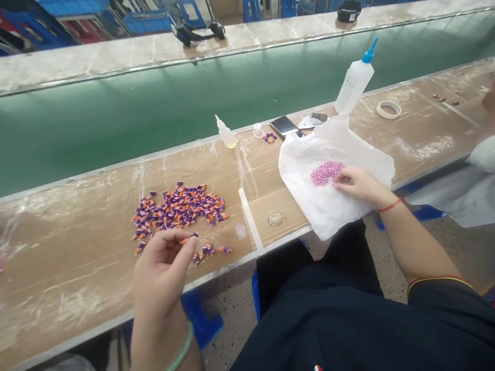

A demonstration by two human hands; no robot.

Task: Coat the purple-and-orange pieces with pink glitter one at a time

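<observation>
Nearest, left hand raised over the worktop, fingers pinched nearly closed on one small purple-and-orange piece. Just beyond, a loose pile of the same pieces on the worktop, with a few strays near the edge; hard to tell which of them are already finished. To the right, right hand resting on a white bag, fingertips drawn together at the edge of a heap of pink beads; cannot tell whether a bead is held. Between pile and bag, a small clear dish, apparently empty. Farther back, a small glue bottle, a clear cup, a few pieces set apart beside a phone, then a big bottle with blue nozzle and a tape roll. Judging from the large pile and the few set apart, most of the work probably not yet done.
</observation>
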